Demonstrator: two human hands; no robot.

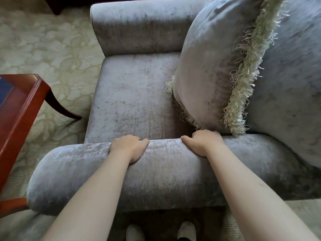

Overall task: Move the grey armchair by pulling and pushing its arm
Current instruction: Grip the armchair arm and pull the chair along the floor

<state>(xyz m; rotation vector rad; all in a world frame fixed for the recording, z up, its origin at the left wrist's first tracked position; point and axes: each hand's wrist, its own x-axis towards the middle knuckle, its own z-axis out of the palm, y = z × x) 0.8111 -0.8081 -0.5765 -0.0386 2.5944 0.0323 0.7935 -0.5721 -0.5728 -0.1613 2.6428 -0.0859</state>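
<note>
- Two bare forearms reach down from the bottom of the view; between them, a pair of white shoes stands on the carpet just beside the chair.
- The left hand grips the top of the near arm, with its fingers curled over toward the seat and the thumb lying along the crest.
- The right hand grips the same arm further toward the chair's back, also with curled fingers. The fingertips of both hands are hidden behind the roll.
- The grey armchair fills the middle of the view. It is covered in worn, mottled velvet with thick rolled arms, and the far arm runs parallel to the near one.
- A matching cushion with a pale looped fringe leans upright against the chair back, its lower edge touching the seat.
- The floor is a pale green carpet with a leaf pattern.
- A red-brown wooden desk stands on the left, and its curved leg is close to the seat's front edge.
- The rounded front end of the near arm is just beside the desk's lower corner.
- Open carpet lies past the chair's front at the upper left, with a dark piece of furniture at the top edge.
</note>
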